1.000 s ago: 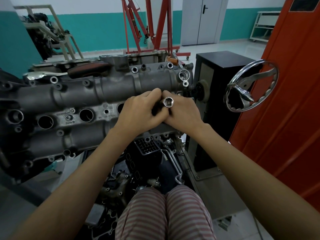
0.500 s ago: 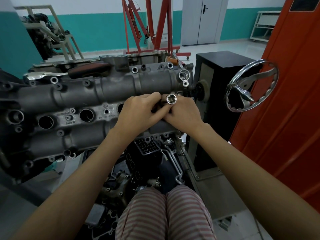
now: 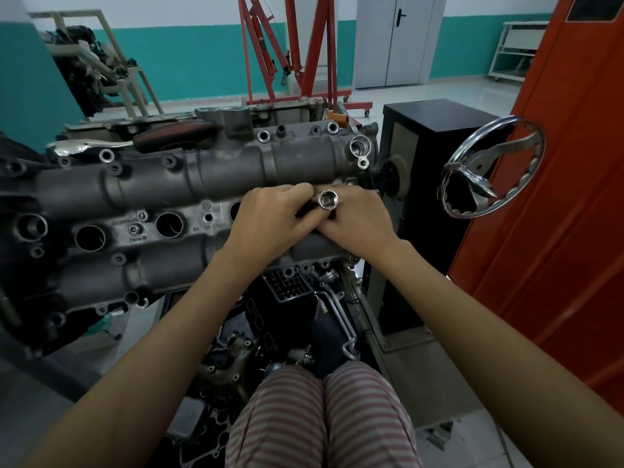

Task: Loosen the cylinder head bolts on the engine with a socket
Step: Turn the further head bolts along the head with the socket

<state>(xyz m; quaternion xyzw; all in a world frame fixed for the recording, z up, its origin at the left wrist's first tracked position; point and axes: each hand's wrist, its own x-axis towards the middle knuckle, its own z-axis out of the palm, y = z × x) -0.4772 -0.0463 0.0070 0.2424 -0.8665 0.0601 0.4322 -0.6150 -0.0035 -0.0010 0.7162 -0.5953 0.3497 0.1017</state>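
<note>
Socket (image 3: pixel 328 199) sits between both hands, open end facing the camera, just in front of the engine (image 3: pixel 189 184). Left hand (image 3: pixel 270 219) and right hand (image 3: pixel 356 219) each curl around it and a dark tool part. Step in hand appears to be tool assembly; next, seat socket squarely on a head bolt.

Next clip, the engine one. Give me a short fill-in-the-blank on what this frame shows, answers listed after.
1. Both hands meet in front of the engine and hold a shiny metal ____ between them.
2. The socket's open end faces ____ the camera.
3. The chrome handwheel sits to the ____ of the right hand.
4. The left hand covers part of one of the round ____ in the engine's face.

Missing words: socket; toward; right; holes
</note>
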